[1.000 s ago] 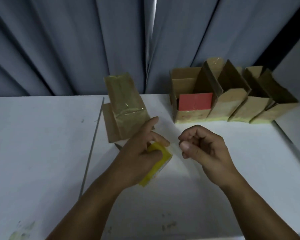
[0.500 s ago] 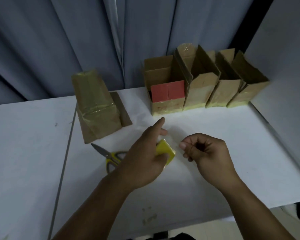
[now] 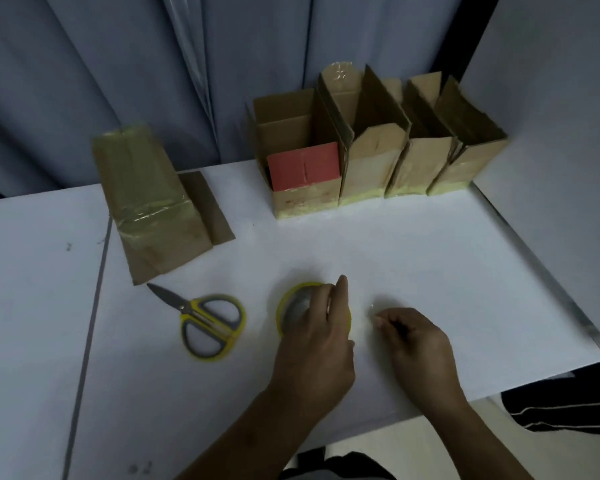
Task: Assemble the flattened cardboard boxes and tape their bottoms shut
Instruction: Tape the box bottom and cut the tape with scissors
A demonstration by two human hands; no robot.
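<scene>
A yellow roll of clear tape (image 3: 293, 299) lies flat on the white table (image 3: 413, 251). My left hand (image 3: 317, 341) rests on top of it with its fingers curled over the roll. Just to the right, my right hand (image 3: 411, 336) pinches the loose clear tape end between thumb and fingertips. A cardboard box (image 3: 149, 206) with a taped bottom lies tipped over at the back left. Several assembled boxes (image 3: 371, 157) stand in a row at the back, the nearest with a red flap (image 3: 303, 166).
Yellow-handled scissors (image 3: 205, 322) lie left of the tape roll. A seam (image 3: 90, 327) runs down the table on the left. Grey curtains (image 3: 153, 64) hang behind, and a pale wall (image 3: 551, 98) closes off the right. The table's front edge is near my forearms.
My view has shifted, so the scissors now show fully. My left hand has laid the tape roll flat on the table. My right hand still pinches the tape end, a little farther from the roll.
</scene>
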